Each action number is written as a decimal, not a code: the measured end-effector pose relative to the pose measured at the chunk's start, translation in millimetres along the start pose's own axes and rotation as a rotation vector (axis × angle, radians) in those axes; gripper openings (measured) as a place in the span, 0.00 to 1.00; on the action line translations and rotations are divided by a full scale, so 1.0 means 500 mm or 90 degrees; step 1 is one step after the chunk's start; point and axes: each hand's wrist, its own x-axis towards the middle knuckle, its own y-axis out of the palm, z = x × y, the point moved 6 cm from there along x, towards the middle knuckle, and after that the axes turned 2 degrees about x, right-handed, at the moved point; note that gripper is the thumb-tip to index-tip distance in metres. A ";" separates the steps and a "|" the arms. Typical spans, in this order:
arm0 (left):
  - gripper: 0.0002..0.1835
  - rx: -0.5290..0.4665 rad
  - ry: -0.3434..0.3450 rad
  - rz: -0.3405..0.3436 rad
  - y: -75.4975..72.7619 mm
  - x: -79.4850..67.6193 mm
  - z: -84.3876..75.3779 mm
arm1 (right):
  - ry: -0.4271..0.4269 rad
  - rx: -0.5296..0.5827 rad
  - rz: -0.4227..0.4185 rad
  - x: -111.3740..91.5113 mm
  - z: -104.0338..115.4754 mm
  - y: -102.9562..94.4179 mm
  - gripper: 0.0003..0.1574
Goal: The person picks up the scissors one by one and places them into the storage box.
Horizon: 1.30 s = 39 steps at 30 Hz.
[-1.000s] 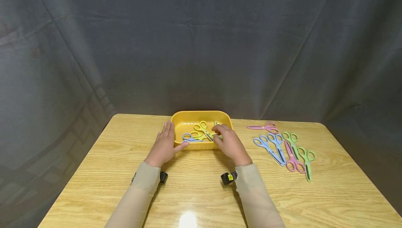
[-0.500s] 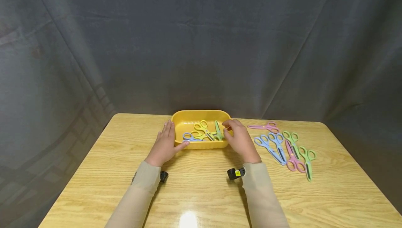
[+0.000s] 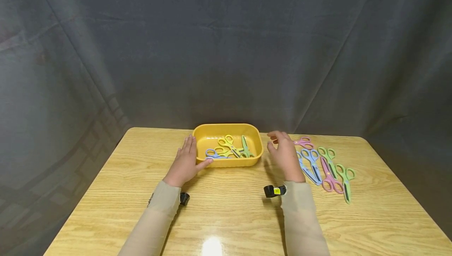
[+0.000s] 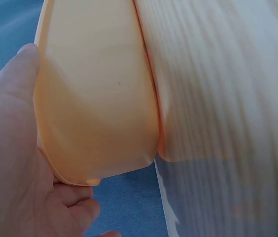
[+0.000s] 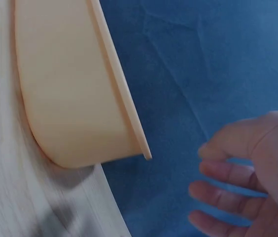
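Note:
A yellow plastic tray point(image 3: 229, 163) stands near the table's back edge, with yellow scissors point(image 3: 231, 147), green scissors point(image 3: 245, 143) and blue scissors point(image 3: 211, 154) lying inside. At its left end my left hand point(image 3: 183, 166) rests with straight fingers along the side and the thumb against the front; the left wrist view shows the tray's wall point(image 4: 99, 98) beside this hand. Right of the tray, apart from it, my right hand point(image 3: 285, 155) hovers with loosely bent fingers and nothing in them. It partly hides blue scissors and pink scissors point(image 3: 304, 142) on the table.
More scissors lie on the table at the right: blue scissors point(image 3: 314, 166), pink scissors point(image 3: 328, 173), and green scissors point(image 3: 347, 187). A dark grey cloth point(image 3: 219, 52) hangs behind and beside the wooden table point(image 3: 226, 209).
My right hand has let go of the green scissors in the tray and moved right, out past the tray's right end. The left hand has stayed in place.

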 end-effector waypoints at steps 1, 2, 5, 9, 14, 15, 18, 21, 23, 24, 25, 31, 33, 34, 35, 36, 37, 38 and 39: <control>0.58 0.001 0.001 0.001 0.000 0.000 0.000 | 0.006 -0.003 0.003 0.000 -0.005 -0.003 0.16; 0.58 0.000 0.001 0.003 0.000 0.000 -0.001 | 0.010 -0.008 0.007 0.000 -0.009 -0.005 0.16; 0.58 0.000 -0.002 0.007 0.000 0.000 0.000 | 0.019 -0.022 0.022 -0.004 -0.021 -0.015 0.17; 0.59 0.001 0.000 0.005 0.000 -0.001 0.001 | 0.045 -0.038 0.045 -0.010 -0.039 -0.026 0.19; 0.59 0.000 0.003 0.000 0.000 -0.002 0.003 | 0.111 -0.048 0.074 -0.016 -0.067 -0.039 0.21; 0.58 -0.001 0.003 -0.001 0.000 -0.002 0.003 | 0.127 -0.047 0.083 -0.017 -0.073 -0.041 0.23; 0.58 -0.002 0.005 -0.004 -0.002 -0.003 0.002 | 0.176 -0.047 0.123 -0.021 -0.091 -0.044 0.27; 0.58 -0.003 0.005 -0.007 -0.003 -0.004 0.002 | 0.201 -0.049 0.155 -0.027 -0.103 -0.047 0.28; 0.58 -0.004 0.004 -0.007 -0.003 -0.005 0.002 | 0.202 -0.050 0.157 -0.030 -0.108 -0.050 0.22; 0.58 -0.004 0.004 -0.007 -0.003 -0.005 0.002 | 0.204 -0.047 0.156 -0.031 -0.110 -0.051 0.16; 0.58 -0.004 0.003 -0.005 -0.003 -0.005 0.003 | 0.206 -0.045 0.156 -0.033 -0.113 -0.052 0.12; 0.58 -0.005 -0.001 0.001 -0.002 -0.006 0.004 | 0.245 -0.057 0.167 -0.040 -0.128 -0.055 0.17; 0.58 -0.006 0.001 0.000 -0.003 -0.007 0.003 | 0.255 -0.070 0.171 -0.042 -0.131 -0.057 0.19; 0.58 -0.007 0.003 -0.002 -0.003 -0.007 0.003 | 0.256 -0.076 0.171 -0.043 -0.131 -0.059 0.21; 0.58 -0.008 0.003 -0.003 -0.004 -0.007 0.002 | 0.256 -0.079 0.170 -0.044 -0.132 -0.060 0.20; 0.58 -0.008 0.003 -0.003 -0.004 -0.007 0.002 | 0.256 -0.082 0.166 -0.045 -0.135 -0.062 0.18; 0.58 -0.008 0.003 -0.003 -0.004 -0.007 0.002 | 0.252 -0.089 0.159 -0.046 -0.138 -0.065 0.14; 0.58 -0.009 0.004 -0.004 -0.004 -0.007 0.002 | 0.248 -0.095 0.152 -0.047 -0.141 -0.067 0.11; 0.58 -0.010 0.004 -0.006 -0.003 -0.007 0.002 | 0.245 -0.098 0.145 -0.048 -0.145 -0.069 0.11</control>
